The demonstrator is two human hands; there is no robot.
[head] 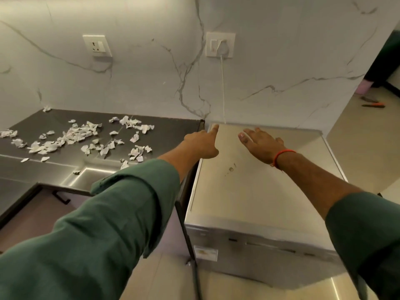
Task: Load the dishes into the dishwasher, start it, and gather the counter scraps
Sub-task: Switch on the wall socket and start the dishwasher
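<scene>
A silver dishwasher [255, 191] stands at the right end of the dark counter [173, 135], its door closed. Both my arms reach out over its flat top. My left hand [202, 142] has the forefinger stretched toward the top's far left corner, the other fingers curled and holding nothing. My right hand [263, 144] hovers palm down with fingers relaxed over the back of the top; an orange band is on its wrist. Several torn white paper scraps [86, 137] lie scattered across the counter. No dishes are in view.
A white cable [223, 87] runs from a wall socket [220, 44] down behind the dishwasher. A second socket [97, 45] sits to the left. A sink basin [91, 176] is set into the counter's front. Beige floor opens at the right, with small tools [373, 104] on it.
</scene>
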